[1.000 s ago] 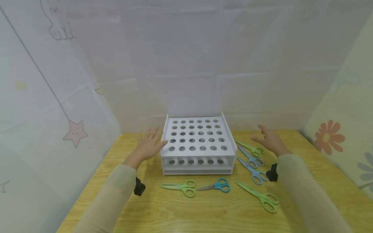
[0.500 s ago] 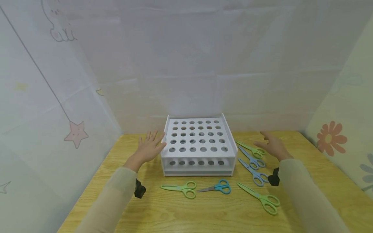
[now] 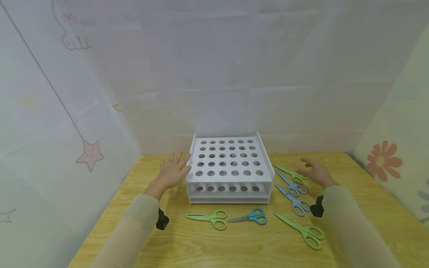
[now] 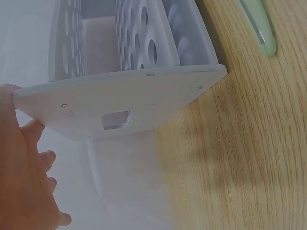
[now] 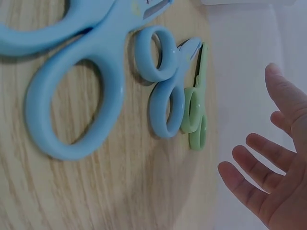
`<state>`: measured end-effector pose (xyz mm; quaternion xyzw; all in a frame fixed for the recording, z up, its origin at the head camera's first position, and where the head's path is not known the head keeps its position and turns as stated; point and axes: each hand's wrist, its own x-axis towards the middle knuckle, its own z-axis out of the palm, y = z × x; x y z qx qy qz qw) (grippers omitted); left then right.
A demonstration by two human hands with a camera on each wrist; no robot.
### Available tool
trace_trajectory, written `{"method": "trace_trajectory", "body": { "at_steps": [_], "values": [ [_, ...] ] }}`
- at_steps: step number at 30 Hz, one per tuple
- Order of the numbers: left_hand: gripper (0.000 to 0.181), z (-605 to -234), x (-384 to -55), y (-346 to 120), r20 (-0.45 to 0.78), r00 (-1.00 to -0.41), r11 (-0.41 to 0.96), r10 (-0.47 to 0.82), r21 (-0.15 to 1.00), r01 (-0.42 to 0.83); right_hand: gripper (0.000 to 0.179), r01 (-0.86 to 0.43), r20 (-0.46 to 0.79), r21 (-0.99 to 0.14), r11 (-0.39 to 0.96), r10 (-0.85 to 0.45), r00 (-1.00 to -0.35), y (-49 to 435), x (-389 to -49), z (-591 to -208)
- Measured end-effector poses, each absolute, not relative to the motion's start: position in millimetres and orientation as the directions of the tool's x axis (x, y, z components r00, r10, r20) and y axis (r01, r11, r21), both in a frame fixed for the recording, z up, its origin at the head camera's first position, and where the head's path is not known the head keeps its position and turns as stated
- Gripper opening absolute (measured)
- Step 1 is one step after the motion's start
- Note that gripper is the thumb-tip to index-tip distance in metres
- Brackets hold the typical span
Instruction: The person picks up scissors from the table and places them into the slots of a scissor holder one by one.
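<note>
The left hand (image 3: 172, 172) is held flat, fingers straight and spread, against the left wall of the white perforated rack (image 3: 230, 168), which stands at the middle of the bench (image 3: 234, 245) toward its back edge; nothing is gripped. The right hand (image 3: 316, 173) is held spread with relaxed fingers, nothing in it, over the bench near its right edge, just beside the handles of the green scissors (image 3: 291, 173) and the light-blue scissors (image 3: 290, 185). Judged risk: a one-sided push could slide the light rack rightward onto those scissors, and a hurried reach could nudge neighbouring pairs.
</note>
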<state>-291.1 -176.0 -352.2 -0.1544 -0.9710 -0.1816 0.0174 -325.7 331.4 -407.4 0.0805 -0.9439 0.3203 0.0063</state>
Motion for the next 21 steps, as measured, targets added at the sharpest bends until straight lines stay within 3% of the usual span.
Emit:
{"method": "trace_trajectory", "body": {
  "at_steps": [21],
  "values": [
    [0.055,-354.3,-291.6,-175.8,0.090,-0.955,0.893,0.283,0.338,0.297,0.069,-0.154,0.029,-0.677,0.720,-0.183,-0.983,344.1,-328.2,-432.5]
  ]
}}
